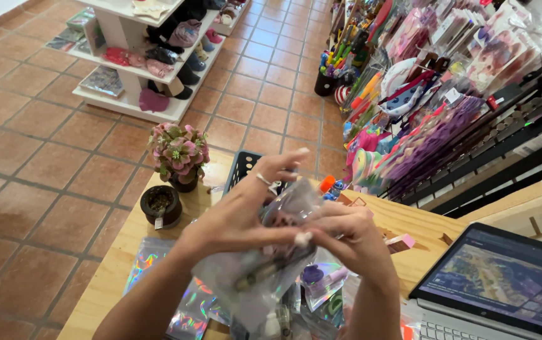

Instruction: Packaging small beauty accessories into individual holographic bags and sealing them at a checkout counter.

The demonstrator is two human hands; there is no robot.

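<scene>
Both my hands hold a clear plastic bag (255,277) above a wooden table (110,271). My left hand (246,211) wears a ring and grips the bag's upper left part, fingers stretched over its top. My right hand (346,236) pinches the bag's upper right edge. Small dark items show through the plastic; what they are I cannot tell. Under the bag lie shiny holographic pouches (186,308).
On the table stand a pot of pink flowers (180,154), a small dark empty pot (161,204), a black basket (242,167) and an open laptop (501,280) at the right. A rack of colourful goods (434,88) lines the right. A white shelf unit (139,56) stands on the tiled floor.
</scene>
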